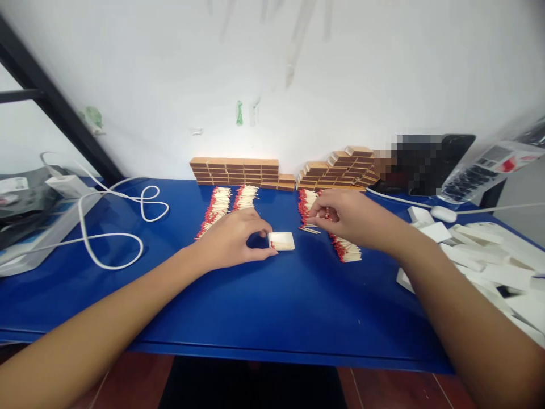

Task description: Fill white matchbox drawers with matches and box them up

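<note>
My left hand holds a small white matchbox tray by its left end, between thumb and fingers. A few red-tipped matches lie along the near side of this tray. Over a row of loose matches on the right, my right hand is closed in a pinch, its fingertips close to some matches. What sits between those fingertips is hidden. Another part of the pile shows below the right hand. Behind my left hand run two more match rows, one on the left and one beside it.
Brown-sided matchboxes stand stacked against the wall, in a left stack and a right stack. White trays are heaped at the right. A white cable loops over the blue table at left. A dark device leans behind.
</note>
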### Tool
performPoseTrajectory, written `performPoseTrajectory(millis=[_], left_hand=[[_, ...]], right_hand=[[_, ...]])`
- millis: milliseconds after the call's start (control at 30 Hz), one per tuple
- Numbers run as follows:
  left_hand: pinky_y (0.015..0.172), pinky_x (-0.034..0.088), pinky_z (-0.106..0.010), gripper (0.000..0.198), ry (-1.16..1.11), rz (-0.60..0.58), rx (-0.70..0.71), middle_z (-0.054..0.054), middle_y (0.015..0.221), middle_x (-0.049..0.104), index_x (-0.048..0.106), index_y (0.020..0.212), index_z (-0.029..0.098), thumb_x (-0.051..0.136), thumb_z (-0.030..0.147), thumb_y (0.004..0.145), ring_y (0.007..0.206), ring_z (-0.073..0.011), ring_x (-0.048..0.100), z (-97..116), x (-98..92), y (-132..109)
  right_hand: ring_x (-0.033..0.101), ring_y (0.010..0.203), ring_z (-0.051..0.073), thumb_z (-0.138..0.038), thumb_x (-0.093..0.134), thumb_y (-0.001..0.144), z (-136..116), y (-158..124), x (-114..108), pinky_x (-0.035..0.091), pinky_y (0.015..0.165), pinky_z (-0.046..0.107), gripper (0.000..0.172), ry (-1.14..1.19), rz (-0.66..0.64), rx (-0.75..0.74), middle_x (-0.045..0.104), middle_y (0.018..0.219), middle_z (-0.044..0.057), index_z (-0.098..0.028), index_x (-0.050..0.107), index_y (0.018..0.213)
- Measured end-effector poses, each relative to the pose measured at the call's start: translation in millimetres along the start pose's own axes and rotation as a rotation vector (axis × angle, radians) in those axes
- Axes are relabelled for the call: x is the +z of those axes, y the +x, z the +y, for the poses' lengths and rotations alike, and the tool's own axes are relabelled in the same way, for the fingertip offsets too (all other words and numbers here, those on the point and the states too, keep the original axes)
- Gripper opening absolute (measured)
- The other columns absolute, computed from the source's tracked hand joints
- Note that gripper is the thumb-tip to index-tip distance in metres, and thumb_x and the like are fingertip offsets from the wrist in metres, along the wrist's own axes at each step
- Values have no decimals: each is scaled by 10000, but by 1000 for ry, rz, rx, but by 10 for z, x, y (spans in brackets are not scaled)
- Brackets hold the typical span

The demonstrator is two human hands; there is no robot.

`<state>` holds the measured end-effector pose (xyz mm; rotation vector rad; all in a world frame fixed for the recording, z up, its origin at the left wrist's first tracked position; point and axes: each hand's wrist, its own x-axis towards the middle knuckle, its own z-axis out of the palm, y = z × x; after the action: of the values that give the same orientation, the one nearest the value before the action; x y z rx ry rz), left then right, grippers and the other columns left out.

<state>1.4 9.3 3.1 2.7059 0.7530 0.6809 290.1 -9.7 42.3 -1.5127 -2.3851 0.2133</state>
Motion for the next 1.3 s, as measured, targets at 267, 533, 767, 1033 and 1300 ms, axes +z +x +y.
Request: performPoseTrajectory(millis=[267,533,767,1033,1300], left_hand=[[827,529,-341,233,8,1,0,-50,944,736,783,1050,202,824,374,899,921,-219,675,5,10,-4],[835,535,-349,248,25,-2,4,-58,944,740,780,1044,197,798,410,917,918,-219,677,3,0,1],[843,537,-341,244,16,-13,-10,-60,941,737,783,1045,204,802,408,913,924,-221,679,27,12,-3],[825,526,-352,261,29,-14,-20,-61,929,729,783,1048,191,800,413,913,901,-220,670,32,-3,5],[814,522,-346,258,22,-21,-2,-58,928,742,772,1037,194,795,422,919,901,-220,673,27,16,-4]], right_hand=[[629,672,185,-412,709,879,148,19,52,433,608,304,213,121,-281,142,742,777,47,-211,732,814],[616,643,180,-448,706,896,117,3,83,434,582,305,241,137,-257,152,731,745,38,-218,695,826],[558,600,171,-453,671,942,162,13,172,388,569,309,285,82,-262,112,695,694,21,-228,638,771],[595,635,181,-335,601,980,22,-9,143,400,578,306,191,119,-287,81,719,741,29,-222,706,867],[600,731,181,-352,592,1023,-224,-54,262,399,626,302,185,145,-138,-86,698,870,39,-227,670,911]])
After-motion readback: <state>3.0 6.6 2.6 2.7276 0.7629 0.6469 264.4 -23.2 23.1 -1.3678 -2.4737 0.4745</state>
